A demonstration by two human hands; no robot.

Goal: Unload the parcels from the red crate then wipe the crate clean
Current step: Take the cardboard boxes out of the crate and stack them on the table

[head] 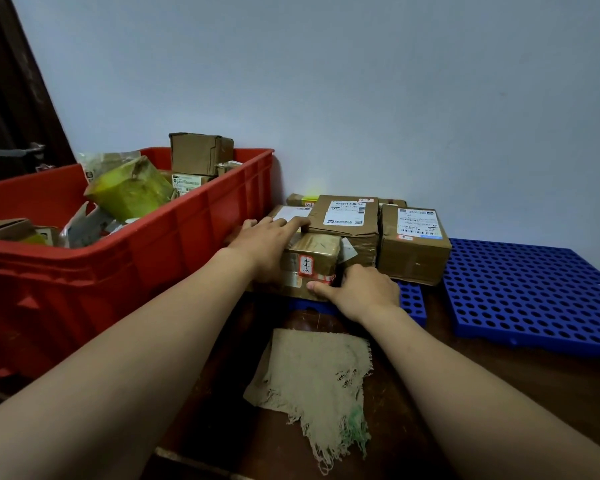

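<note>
The red crate [194, 237] stands at the left and holds several parcels, among them a brown box [201, 154] and a yellow-green wrapped parcel [132, 190]. To its right, several cardboard parcels [347, 216] are stacked on a blue perforated mat against the wall. At the front of the stack sits a small taped parcel [314, 258] with a red-edged label. My left hand [267, 240] lies over its left side with fingers extended. My right hand [357, 291] grips its lower right corner, thumb on the front. A frayed beige cloth [316, 379] lies on the dark floor between my forearms.
A second blue perforated mat [534, 292] lies at the right with nothing on it. The grey wall [361, 98] stands right behind the parcels. A dark door [11, 109] with a handle is at the far left behind the crate.
</note>
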